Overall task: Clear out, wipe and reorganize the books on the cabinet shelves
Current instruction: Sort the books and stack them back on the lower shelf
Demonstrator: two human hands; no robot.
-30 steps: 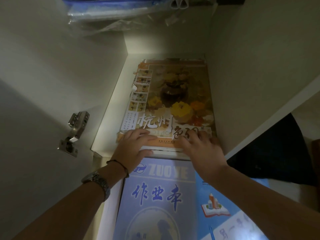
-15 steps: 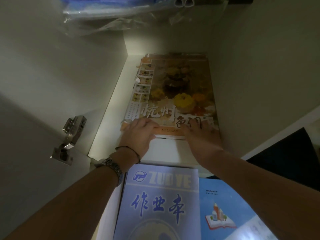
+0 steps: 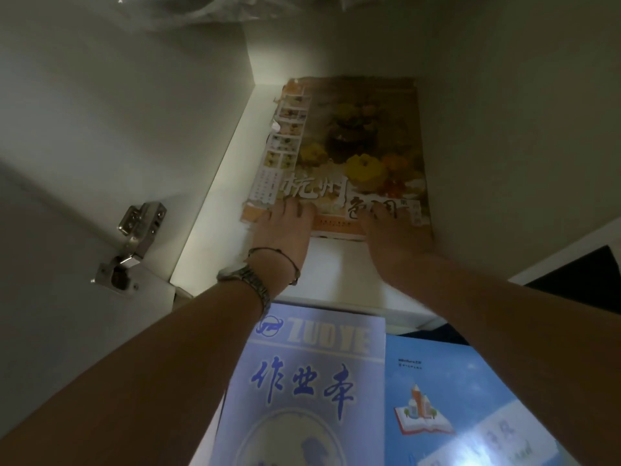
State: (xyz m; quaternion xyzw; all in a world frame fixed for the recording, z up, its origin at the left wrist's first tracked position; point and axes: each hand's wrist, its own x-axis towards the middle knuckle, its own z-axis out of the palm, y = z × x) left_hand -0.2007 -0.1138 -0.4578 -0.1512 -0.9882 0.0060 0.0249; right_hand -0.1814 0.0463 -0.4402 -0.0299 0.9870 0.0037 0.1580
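A large book with a yellow flower painting on its cover (image 3: 349, 142) lies flat on the white cabinet shelf (image 3: 221, 196), against the right wall and reaching the back. My left hand (image 3: 285, 227) presses flat on the book's near left corner, fingers straight. Flat on the near right corner lies my right hand (image 3: 393, 233), pressing on the cover. A watch and a thin bracelet sit on my left wrist.
Below the shelf, a pale blue exercise book marked ZUOYE (image 3: 309, 381) lies beside a brighter blue book with a drawing of an open book (image 3: 447, 405). A metal door hinge (image 3: 131, 243) is fixed at the left. Crumpled clear plastic (image 3: 201, 11) hangs from the shelf above.
Both hands have pushed the flower book deeper into the shelf, from its front edge toward the back. More bare shelf shows in front of the book.
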